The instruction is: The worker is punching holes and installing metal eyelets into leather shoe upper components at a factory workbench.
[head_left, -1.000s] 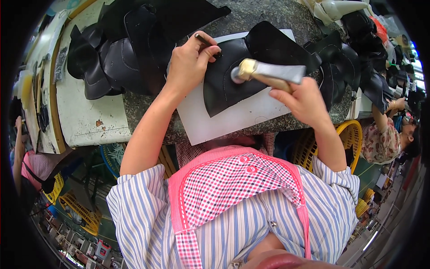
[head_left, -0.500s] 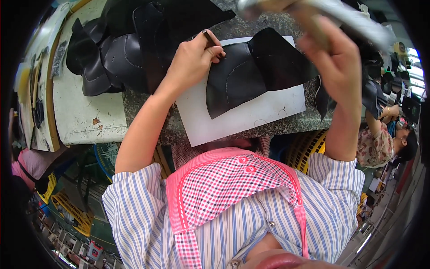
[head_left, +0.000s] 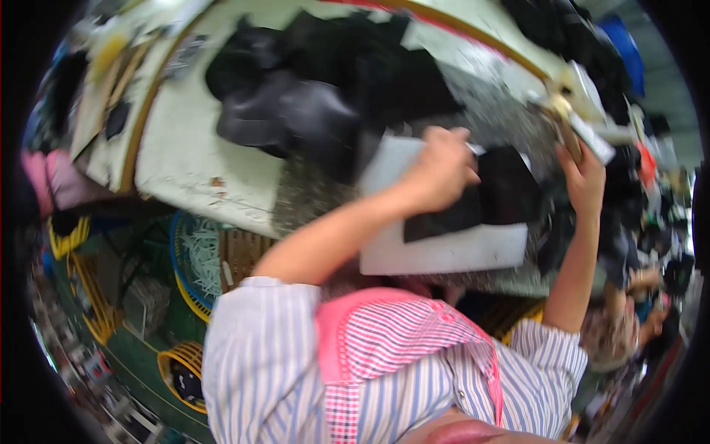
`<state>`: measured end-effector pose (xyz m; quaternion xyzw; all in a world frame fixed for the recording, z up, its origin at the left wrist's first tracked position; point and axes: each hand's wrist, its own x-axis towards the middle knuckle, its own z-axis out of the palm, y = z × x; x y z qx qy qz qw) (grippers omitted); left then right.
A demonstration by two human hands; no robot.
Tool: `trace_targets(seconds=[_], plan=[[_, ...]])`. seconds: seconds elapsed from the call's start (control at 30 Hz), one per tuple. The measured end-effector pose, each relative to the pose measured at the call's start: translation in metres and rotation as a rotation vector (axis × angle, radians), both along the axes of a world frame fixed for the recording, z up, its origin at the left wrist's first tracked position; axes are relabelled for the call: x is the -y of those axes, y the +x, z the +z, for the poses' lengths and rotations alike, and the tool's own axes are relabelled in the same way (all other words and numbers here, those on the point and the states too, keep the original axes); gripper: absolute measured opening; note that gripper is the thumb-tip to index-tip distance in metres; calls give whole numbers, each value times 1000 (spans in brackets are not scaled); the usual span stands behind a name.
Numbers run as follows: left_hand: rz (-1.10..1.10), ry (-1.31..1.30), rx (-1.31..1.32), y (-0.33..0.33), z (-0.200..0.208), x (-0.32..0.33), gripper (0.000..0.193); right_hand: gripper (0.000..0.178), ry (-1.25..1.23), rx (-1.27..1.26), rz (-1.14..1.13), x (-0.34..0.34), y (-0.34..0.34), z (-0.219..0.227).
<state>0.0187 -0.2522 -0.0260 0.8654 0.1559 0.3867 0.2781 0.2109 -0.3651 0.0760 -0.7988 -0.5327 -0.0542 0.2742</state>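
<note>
- Head view: the whole scene is turned and shifted against half a second ago; the pile of black pieces (head_left: 296, 111) sits farther toward the middle, at 10 o'clock from the left hand (head_left: 441, 172).
- The hammer (head_left: 566, 127), a streak near the top edge half a second ago, is now readable toward 2 o'clock of the picture, with the right hand (head_left: 583, 174) wrapped around its handle and its head pointing toward 11 o'clock from that hand.
- More of the blue-rimmed basket (head_left: 174, 248) with its pale strips shows at 8 o'clock from the left hand.
- Motion blur softens nearly everything; the stitched line on the black piece (head_left: 510, 189), plain earlier, cannot be made out.
- The left hand is curled, its fingers close together; a small pale glint shows at its fingertips, but whether it grips the thin rod visible earlier cannot be told.
- The left hand hides the black piece's upper left part; whether it touches the piece is unclear.
- The black piece lies on the white board (head_left: 458, 255) on the counter (head_left: 196, 166), reaching out from under the left hand toward 4 o'clock.
- From the right hand, the piece lies toward 8 o'clock, with the hammer apart from it.
</note>
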Motion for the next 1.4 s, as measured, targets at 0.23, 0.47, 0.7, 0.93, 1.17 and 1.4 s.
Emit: trace_targets(seconds=[0.23, 0.47, 0.7, 0.93, 1.17, 1.4], plan=[[-500, -585, -69, 14, 8, 2, 14, 25, -338, 102, -244, -17, 68, -71], [19, -559, -197, -82, 46, -158, 10, 27, -304, 83, -242, -42, 66, -102], [-22, -547, -86, -107, 58, -161, 7, 36, -213, 127, -82, -35, 71, -98], [609, -775, 757, -238, 0, -253, 21, 57, 120, 278, 822, -95, -107, -17], [1029, -395, -386, -218, -14, -332, 60, 69, -242, 146, 761, -142, -174, -68], [802, -369, -391, -199, -23, -359, 43, 69, -12, -61, 714, -149, -168, -59]])
